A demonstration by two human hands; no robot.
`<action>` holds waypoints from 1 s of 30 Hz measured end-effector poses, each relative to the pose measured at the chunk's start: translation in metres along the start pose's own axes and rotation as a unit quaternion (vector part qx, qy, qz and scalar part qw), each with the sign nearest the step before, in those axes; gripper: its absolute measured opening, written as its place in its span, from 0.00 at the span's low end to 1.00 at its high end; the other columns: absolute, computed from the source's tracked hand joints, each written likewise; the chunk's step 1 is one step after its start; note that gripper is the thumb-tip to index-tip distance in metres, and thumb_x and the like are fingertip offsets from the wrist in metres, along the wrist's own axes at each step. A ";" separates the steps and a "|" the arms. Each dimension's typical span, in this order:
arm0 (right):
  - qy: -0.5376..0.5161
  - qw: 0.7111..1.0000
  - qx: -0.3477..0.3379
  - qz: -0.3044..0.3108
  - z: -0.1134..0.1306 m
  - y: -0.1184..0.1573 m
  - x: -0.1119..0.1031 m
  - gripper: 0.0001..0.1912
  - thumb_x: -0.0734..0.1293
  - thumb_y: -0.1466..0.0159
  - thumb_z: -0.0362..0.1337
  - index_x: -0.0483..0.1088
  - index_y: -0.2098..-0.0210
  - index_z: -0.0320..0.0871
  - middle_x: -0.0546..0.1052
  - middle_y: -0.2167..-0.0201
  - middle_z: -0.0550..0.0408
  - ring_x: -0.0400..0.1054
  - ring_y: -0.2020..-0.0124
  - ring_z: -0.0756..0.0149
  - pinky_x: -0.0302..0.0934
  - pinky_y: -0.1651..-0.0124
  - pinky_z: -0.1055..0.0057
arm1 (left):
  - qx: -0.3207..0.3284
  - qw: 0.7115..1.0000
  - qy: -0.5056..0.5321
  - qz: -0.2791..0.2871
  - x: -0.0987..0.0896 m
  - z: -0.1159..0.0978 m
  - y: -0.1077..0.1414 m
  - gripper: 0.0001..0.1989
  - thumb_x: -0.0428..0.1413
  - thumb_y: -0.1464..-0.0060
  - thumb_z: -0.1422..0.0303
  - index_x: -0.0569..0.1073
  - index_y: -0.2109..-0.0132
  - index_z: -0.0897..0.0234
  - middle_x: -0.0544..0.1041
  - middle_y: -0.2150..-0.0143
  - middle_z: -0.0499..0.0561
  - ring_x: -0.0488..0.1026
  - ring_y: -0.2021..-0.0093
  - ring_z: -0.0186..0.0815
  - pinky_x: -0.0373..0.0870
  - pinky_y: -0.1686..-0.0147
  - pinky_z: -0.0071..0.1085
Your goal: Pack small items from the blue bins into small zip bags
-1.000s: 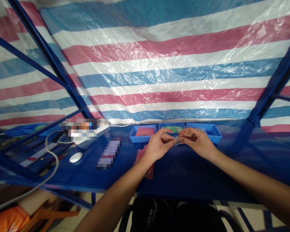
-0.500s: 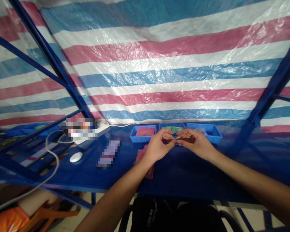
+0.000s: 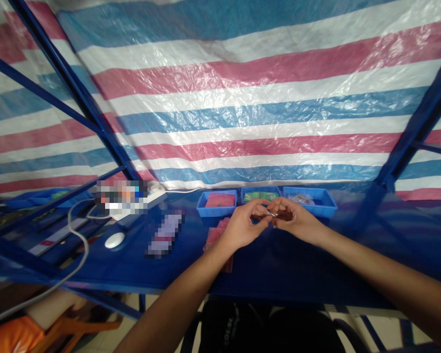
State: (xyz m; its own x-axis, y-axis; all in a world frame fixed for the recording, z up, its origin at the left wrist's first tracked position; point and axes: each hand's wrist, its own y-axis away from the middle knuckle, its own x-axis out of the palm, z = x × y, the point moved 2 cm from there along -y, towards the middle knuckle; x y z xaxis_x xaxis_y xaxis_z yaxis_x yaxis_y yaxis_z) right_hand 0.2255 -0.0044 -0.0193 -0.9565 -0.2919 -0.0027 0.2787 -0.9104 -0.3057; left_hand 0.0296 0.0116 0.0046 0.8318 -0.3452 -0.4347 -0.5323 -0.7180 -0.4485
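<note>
Fingertips meeting, my left hand (image 3: 244,224) and my right hand (image 3: 297,220) pinch a small shiny piece (image 3: 272,214) above the blue table. It looks clear or silvery, but its kind is too small to make out, and fingers cover most of it. Just beyond stand three blue bins: the left bin (image 3: 216,212) with pink packets (image 3: 220,200), the middle one with green packets (image 3: 260,195), and the right bin (image 3: 325,210) with clear plastic pieces (image 3: 300,199). Pink plastic packets (image 3: 215,234) lie on the table beside my left forearm, which partly hides them.
A white oval object (image 3: 114,240) and a blurred-out flat object (image 3: 166,233) lie to the left. A power strip (image 3: 156,193) and a grey cable (image 3: 81,240) are there too. Blue frame posts (image 3: 407,132) flank the table. Another person's arm (image 3: 53,306) shows at lower left.
Both hands have shifted slightly, their fingertips drawn closer together. The shiny piece between them now shows more clearly. The things on the table stay put.
</note>
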 end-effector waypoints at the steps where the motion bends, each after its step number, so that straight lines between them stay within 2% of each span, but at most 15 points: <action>1: -0.001 1.000 0.002 0.002 0.001 0.000 0.000 0.17 0.79 0.41 0.36 0.72 0.56 0.48 0.75 0.66 0.61 0.71 0.66 0.66 0.66 0.58 0.66 | 0.000 1.000 -0.001 0.005 0.000 0.000 0.000 0.19 0.64 0.36 0.66 0.74 0.40 0.61 0.85 0.55 0.53 0.84 0.55 0.38 0.79 0.51 0.32; 7: -0.022 0.999 0.027 0.007 0.007 0.002 0.000 0.17 0.78 0.40 0.39 0.73 0.54 0.48 0.75 0.67 0.60 0.71 0.66 0.65 0.66 0.59 0.66 | 0.004 1.000 0.003 0.006 -0.001 0.002 -0.001 0.20 0.62 0.34 0.66 0.73 0.38 0.61 0.85 0.53 0.54 0.84 0.53 0.40 0.80 0.49 0.35; 11: -0.059 0.998 0.028 0.018 0.010 0.003 0.001 0.13 0.78 0.38 0.40 0.75 0.56 0.48 0.77 0.65 0.59 0.71 0.66 0.66 0.66 0.58 0.65 | 0.014 1.000 0.023 0.011 0.000 0.001 -0.001 0.21 0.62 0.34 0.66 0.71 0.37 0.60 0.85 0.51 0.55 0.84 0.51 0.40 0.80 0.48 0.36; 16: -0.110 0.991 0.075 0.016 0.009 0.005 0.001 0.15 0.80 0.39 0.42 0.77 0.55 0.48 0.79 0.61 0.55 0.73 0.63 0.63 0.69 0.57 0.64 | 0.018 0.999 0.040 0.008 0.000 -0.001 -0.001 0.20 0.61 0.33 0.66 0.70 0.37 0.60 0.84 0.53 0.54 0.84 0.54 0.39 0.80 0.49 0.35; 19: -0.138 0.986 0.090 -0.004 0.008 0.004 -0.001 0.17 0.80 0.40 0.43 0.78 0.54 0.48 0.80 0.60 0.54 0.74 0.61 0.62 0.71 0.57 0.63 | 0.018 1.000 0.020 -0.010 -0.003 -0.003 0.000 0.22 0.62 0.34 0.66 0.70 0.36 0.60 0.83 0.50 0.55 0.83 0.56 0.37 0.80 0.52 0.33; 21: -0.153 0.983 0.095 -0.020 0.007 0.004 -0.003 0.16 0.79 0.40 0.41 0.78 0.53 0.49 0.79 0.61 0.55 0.74 0.64 0.64 0.70 0.60 0.65 | 0.030 0.999 -0.024 -0.022 -0.006 -0.007 0.002 0.22 0.62 0.34 0.65 0.70 0.36 0.60 0.80 0.45 0.57 0.83 0.56 0.36 0.80 0.53 0.33; 24: -0.177 0.978 0.101 -0.030 0.007 0.004 -0.005 0.16 0.79 0.40 0.37 0.78 0.53 0.48 0.76 0.68 0.59 0.69 0.71 0.69 0.68 0.64 0.68 | 0.097 0.989 -0.111 -0.024 -0.008 -0.016 0.005 0.22 0.64 0.35 0.63 0.72 0.37 0.58 0.75 0.37 0.60 0.79 0.44 0.43 0.78 0.42 0.41; 26: -0.187 0.976 0.109 -0.031 0.007 0.004 -0.005 0.16 0.78 0.40 0.37 0.78 0.53 0.48 0.75 0.70 0.59 0.67 0.73 0.70 0.67 0.66 0.69 | 0.149 0.976 -0.161 -0.011 -0.007 -0.019 0.006 0.22 0.67 0.38 0.62 0.74 0.39 0.57 0.73 0.35 0.60 0.73 0.34 0.48 0.71 0.33 0.47; 28: -0.189 0.974 0.120 -0.031 0.007 0.005 -0.005 0.17 0.79 0.39 0.38 0.78 0.51 0.48 0.76 0.70 0.59 0.67 0.73 0.70 0.66 0.67 0.69 | 0.171 0.965 -0.199 -0.004 -0.006 -0.019 0.007 0.20 0.67 0.38 0.63 0.76 0.41 0.56 0.73 0.34 0.58 0.69 0.31 0.49 0.67 0.30 0.49; 30: -0.191 0.973 0.130 -0.027 0.008 0.006 -0.004 0.19 0.79 0.39 0.40 0.78 0.49 0.48 0.75 0.71 0.59 0.67 0.74 0.69 0.65 0.68 0.69 | 0.173 0.960 -0.222 -0.006 -0.006 -0.018 0.007 0.16 0.63 0.35 0.66 0.77 0.42 0.55 0.75 0.36 0.57 0.71 0.33 0.48 0.68 0.31 0.49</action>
State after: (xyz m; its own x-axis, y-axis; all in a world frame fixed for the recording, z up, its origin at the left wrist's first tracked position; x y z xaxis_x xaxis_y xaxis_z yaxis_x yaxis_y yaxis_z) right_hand 0.2319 -0.0108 -0.0137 -0.8822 -0.2840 0.3756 0.2887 -0.9564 -0.0452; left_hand 0.0235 -0.0020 0.0184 0.7305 0.0088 -0.6829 -0.6072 -0.4495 -0.6552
